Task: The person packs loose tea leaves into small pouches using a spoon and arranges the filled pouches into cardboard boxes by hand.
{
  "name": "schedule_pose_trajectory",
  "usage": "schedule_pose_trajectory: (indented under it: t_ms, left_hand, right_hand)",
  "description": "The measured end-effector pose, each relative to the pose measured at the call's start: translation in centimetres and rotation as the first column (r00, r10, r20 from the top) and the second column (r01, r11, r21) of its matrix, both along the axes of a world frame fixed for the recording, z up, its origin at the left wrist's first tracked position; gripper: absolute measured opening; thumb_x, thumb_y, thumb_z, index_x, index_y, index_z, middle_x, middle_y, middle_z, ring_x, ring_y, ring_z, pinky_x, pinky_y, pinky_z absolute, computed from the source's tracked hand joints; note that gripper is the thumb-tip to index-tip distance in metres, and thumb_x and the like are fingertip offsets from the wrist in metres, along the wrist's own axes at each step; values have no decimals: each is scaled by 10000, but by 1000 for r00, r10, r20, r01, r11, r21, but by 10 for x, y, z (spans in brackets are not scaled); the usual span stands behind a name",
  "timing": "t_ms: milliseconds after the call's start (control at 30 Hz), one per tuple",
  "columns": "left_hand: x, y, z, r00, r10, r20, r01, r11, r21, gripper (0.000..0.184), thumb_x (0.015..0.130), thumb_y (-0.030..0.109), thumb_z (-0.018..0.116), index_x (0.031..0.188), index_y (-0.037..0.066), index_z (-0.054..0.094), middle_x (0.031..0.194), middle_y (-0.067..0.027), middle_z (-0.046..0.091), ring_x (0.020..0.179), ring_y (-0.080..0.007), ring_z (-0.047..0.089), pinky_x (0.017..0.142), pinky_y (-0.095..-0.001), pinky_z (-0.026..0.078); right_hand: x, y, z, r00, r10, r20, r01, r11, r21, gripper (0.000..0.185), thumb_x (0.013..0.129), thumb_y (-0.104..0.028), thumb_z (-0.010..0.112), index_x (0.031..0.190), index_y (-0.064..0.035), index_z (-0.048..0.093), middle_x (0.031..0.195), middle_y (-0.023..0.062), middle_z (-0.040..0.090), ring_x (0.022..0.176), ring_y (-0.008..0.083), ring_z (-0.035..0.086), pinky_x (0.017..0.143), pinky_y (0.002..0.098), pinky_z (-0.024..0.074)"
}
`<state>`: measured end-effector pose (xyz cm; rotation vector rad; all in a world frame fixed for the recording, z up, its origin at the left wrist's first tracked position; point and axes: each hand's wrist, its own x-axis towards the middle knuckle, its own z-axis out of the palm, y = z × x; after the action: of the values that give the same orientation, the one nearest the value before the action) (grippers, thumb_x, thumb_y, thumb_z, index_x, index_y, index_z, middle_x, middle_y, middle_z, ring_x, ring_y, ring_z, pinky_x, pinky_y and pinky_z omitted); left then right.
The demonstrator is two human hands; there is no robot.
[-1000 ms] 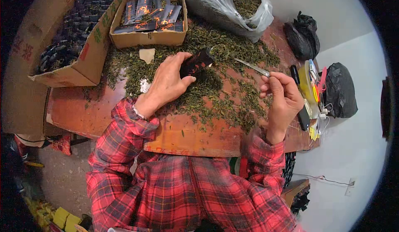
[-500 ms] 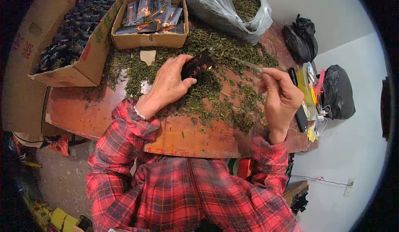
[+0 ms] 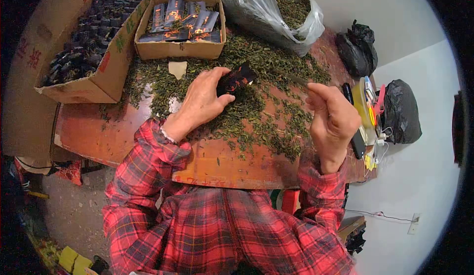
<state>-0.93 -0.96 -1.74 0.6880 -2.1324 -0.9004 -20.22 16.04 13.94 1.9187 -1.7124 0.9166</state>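
Observation:
My left hand (image 3: 202,95) is closed on a small black packet (image 3: 234,81) with orange print, its thumb along the near side and fingers behind. The packet tilts to the upper right, above a spread of dry, dark green tea leaves (image 3: 242,117). To the right, my right hand (image 3: 333,119) pinches a thin, flat, stick-like tool (image 3: 292,77) between thumb and fingers. The tool points left toward the packet's upper end and stays apart from it. Its far tip blends into the leaves, so its shape there cannot be made out.
A small cardboard box (image 3: 180,51) of black packets and a larger carton (image 3: 94,90) full of dark packets stand at the back left. Behind the leaves is a clear plastic bag (image 3: 247,8) of leaves. Black bags (image 3: 402,110) and a yellow container (image 3: 365,112) line the right.
The tool in my right hand has turned from pale to darker as its angle shifted slightly. The packet has tipped a little in my left hand. Both hands stay in nearly the same place.

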Motion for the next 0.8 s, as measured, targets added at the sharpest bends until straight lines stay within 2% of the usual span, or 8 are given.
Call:
schedule_pose_trajectory:
  t_ms: [67,167,267,467,567,667,767,800]
  left_hand:
    - [0,0,0,1000,-5,-6,5,1000,3,610,796,165,854,1318,0,585,1153,-249,684,1122,-450,624,977,-509,499]
    - [1,0,0,1000,-10,-8,10,1000,5,605,796,170,852,1314,2,589,1148,-247,686,1122,-451,625,977,-510,499]
    - [1,0,2,1000,-3,0,3,1000,6,601,797,175,850,1311,3,590,1145,-246,686,1119,-451,625,977,-511,498]
    - [1,-1,0,1000,6,19,-6,1000,-4,617,800,184,848,1331,5,588,1177,-242,684,1137,-446,632,993,-497,502]
    - [3,0,4,998,5,65,-6,1000,14,655,801,188,848,1370,5,580,1247,-242,682,1184,-440,646,1028,-476,511]
    - [2,0,6,998,1,69,-2,1000,15,657,803,192,849,1373,8,578,1251,-245,680,1188,-437,645,1028,-475,511]
    - [3,0,6,997,2,71,-3,1000,18,658,805,195,850,1373,9,576,1252,-245,679,1191,-434,645,1030,-474,511]
    - [3,-1,5,998,-2,69,1,1000,17,657,806,196,850,1372,8,576,1252,-245,679,1192,-433,645,1030,-474,511]
  right_hand:
    - [1,1,3,999,23,-48,-23,1000,2,244,858,148,702,1046,-4,741,796,111,710,688,195,721,641,284,552]
    - [3,-1,3,992,36,-118,-37,999,-5,296,814,163,696,1050,-10,740,791,119,702,685,216,714,631,301,545]
    - [7,-2,5,992,48,-112,-52,998,-29,311,795,159,699,1048,-18,745,783,117,699,679,229,704,621,314,537]
    - [6,-2,5,985,31,-171,-41,998,-57,298,787,145,714,1025,-31,752,781,112,699,668,259,692,618,331,537]
    - [4,-1,2,987,58,-151,-70,995,-75,414,658,176,638,1026,15,740,862,126,730,696,295,698,613,378,553]
    - [6,-1,3,981,81,-175,-95,993,-72,422,652,183,630,1024,16,739,865,130,733,696,295,702,607,374,553]
    - [8,-2,2,990,76,-119,-87,992,-91,292,787,150,714,1031,-7,751,790,116,704,669,261,694,602,329,529]
    - [8,-3,2,986,88,-144,-99,992,-76,291,789,151,714,1031,-5,751,790,115,704,667,261,692,600,328,526]
